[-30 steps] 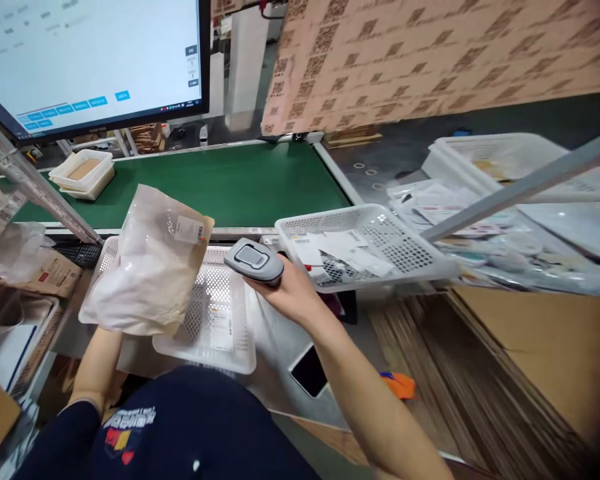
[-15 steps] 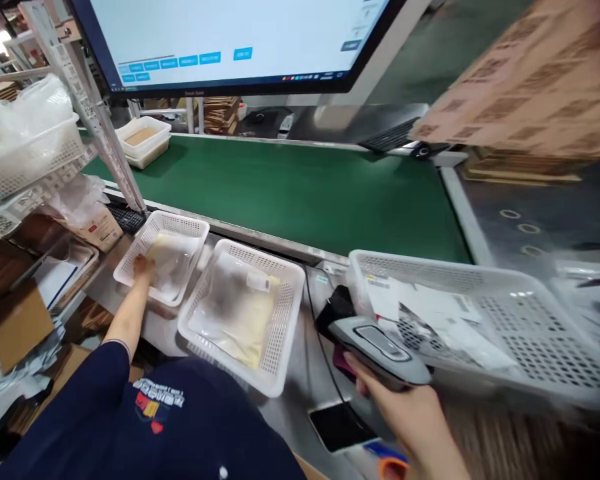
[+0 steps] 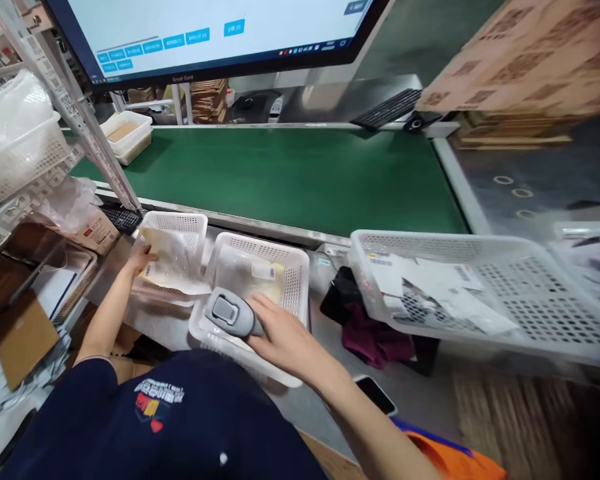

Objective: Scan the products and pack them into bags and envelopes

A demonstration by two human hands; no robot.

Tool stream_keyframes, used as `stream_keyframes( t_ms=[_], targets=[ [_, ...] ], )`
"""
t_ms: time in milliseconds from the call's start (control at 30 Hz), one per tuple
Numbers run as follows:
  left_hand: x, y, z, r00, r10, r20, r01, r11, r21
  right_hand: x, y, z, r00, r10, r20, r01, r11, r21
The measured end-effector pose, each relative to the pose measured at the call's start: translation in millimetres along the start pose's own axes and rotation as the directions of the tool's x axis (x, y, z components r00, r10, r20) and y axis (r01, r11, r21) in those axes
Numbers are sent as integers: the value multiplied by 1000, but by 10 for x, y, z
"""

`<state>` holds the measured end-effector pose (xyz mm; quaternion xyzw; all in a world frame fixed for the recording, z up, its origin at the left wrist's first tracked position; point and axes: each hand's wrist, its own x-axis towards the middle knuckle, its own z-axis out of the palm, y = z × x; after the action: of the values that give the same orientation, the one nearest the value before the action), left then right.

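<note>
My left hand [image 3: 141, 259] is closed on the near left edge of a clear plastic packet [image 3: 173, 257] with something pale yellow inside. The packet is tilted up over the left white basket [image 3: 196, 224]. My right hand [image 3: 280, 330] grips a grey handheld barcode scanner [image 3: 230, 312], held over the middle white basket [image 3: 300, 267]. In that middle basket lies another plastic packet [image 3: 237, 270] with a white label. The scanner's head points left, toward the packet in my left hand; its underside is hidden.
A long white basket [image 3: 430, 240] at right holds papers and packets. Beside it lie a purple cloth [image 3: 375, 337] and a phone [image 3: 375, 395]. Behind runs a green conveyor belt [image 3: 290, 173], with a monitor [image 3: 220, 33] above. A metal post [image 3: 75, 107] and loaded shelf stand at left.
My right hand has carried the scanner left from beside the long basket to above the middle basket. My left hand has lifted the packet's edge up from the left basket.
</note>
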<state>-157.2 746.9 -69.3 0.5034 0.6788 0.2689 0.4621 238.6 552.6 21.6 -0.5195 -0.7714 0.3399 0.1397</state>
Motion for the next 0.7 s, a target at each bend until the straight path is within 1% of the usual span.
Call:
stream_keyframes(
  t_ms=[67, 133, 200, 267, 333, 400, 467, 533, 567, 600, 633, 667, 700],
  targets=[
    [-94, 120, 49, 998, 43, 45, -42, 999, -21, 220, -192, -8, 999, -34, 43, 36, 998, -49],
    [-212, 224, 121, 993, 98, 70, -96, 995, -34, 408, -319, -1, 996, -50, 71, 55, 996, -76],
    [-350, 326, 192, 983, 161, 84, -159, 987, -35, 519, -373, 19, 994, -69, 80, 75, 994, -81],
    [-502, 445, 251, 969, 224, 107, -223, 975, -19, 524, -354, 42, 993, -102, 56, 104, 994, -41],
    [-661, 595, 313, 950, 276, 145, -277, 961, -13, 410, -268, 48, 991, -135, 8, 135, 990, 31],
    [-810, 774, 401, 918, 334, 214, -342, 940, -2, 179, -140, 5, 986, -156, -60, 162, 981, 104],
    [-939, 950, 526, 873, 393, 289, -418, 908, 27, -146, 3, -115, 976, -154, -155, 178, 972, 156],
    [-1038, 1063, 689, 825, 443, 350, -495, 866, 71, -519, 143, -320, 950, -101, -295, 158, 972, 175],
    [-1075, 1075, 786, 810, 462, 362, -525, 846, 95, -704, 214, -454, 924, -51, -379, 127, 976, 179],
    [-1100, 1047, 894, 800, 475, 366, -549, 826, 129, -880, 288, -609, 881, 15, -473, 84, 979, 187],
    [-1110, 980, 1015, 799, 480, 363, -565, 806, 177, -1041, 369, -789, 811, 94, -578, 34, 978, 208],
    [-1104, 877, 1149, 804, 472, 361, -571, 781, 251, -1188, 457, -996, 713, 173, -680, -9, 972, 237],
    [-1080, 746, 1294, 819, 448, 357, -563, 749, 350, -1322, 551, -1233, 595, 235, -768, -39, 963, 265]
  ],
)
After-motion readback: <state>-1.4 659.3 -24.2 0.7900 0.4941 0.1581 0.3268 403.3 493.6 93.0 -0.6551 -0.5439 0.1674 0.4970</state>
